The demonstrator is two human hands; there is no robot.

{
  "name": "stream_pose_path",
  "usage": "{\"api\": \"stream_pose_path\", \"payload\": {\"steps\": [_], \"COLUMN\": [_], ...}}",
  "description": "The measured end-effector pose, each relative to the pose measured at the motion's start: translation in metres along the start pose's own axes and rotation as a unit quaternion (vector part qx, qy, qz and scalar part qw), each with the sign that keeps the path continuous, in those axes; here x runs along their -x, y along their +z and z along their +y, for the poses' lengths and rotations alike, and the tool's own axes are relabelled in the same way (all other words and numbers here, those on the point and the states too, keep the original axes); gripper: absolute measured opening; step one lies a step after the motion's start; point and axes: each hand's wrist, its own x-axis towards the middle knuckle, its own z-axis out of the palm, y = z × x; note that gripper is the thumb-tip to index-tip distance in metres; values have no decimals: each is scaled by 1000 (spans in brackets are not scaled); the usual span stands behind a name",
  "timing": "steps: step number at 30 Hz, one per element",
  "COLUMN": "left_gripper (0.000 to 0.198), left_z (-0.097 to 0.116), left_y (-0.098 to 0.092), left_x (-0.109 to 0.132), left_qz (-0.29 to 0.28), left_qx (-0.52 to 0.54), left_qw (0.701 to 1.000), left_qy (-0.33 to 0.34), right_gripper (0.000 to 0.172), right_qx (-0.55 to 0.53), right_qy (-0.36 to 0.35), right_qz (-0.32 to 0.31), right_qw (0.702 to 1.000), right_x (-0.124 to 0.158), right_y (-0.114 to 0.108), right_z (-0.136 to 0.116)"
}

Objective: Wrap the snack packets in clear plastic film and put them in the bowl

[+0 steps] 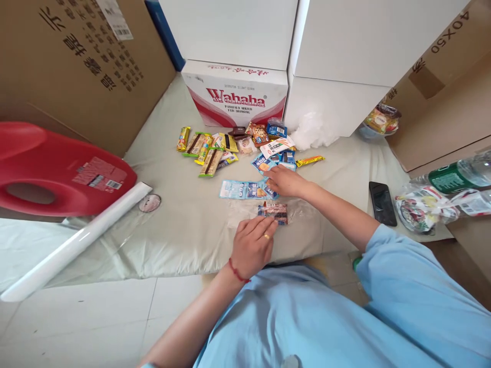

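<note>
Down on the pale cover (184, 225), a small brown and blue snack pack (276, 211) lies at the fingertips of the left hand (252, 241). This hand is flat, with its fingers out straight, not closed around anything. Just past the pack, the right hand (284, 181) bends its fingers down onto some blue packets (245, 189); I cannot tell if it pinches one. A bright snack pile (210, 162) sits farther back, in front of a red and white box (238, 97). A big red jug (95, 174) and a long white roll (80, 240) are at the left. A black phone (382, 203) lies to the right, near a green-label bottle (447, 177).
</note>
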Motion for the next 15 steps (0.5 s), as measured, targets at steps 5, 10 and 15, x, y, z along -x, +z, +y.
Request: {"api": "stream_pose_path", "payload": {"steps": [5, 10, 15], "left_gripper": [44, 37, 36], "left_z": [-6, -8, -8], "left_y": [34, 38, 39], "left_x": [-21, -21, -19], "left_qz": [-76, -64, -59], "left_qx": [-48, -82, -76], "left_qw": [993, 990, 991], "left_qy": [-78, -98, -91], "right_gripper": [50, 24, 18], "right_qx": [14, -32, -43], "right_qy": [43, 16, -88], "right_qz": [-59, -85, 51], "right_qw": [997, 996, 994], "right_x": [-28, -28, 7], "right_y": [12, 2, -13], "right_z": [-8, -4, -7]}}
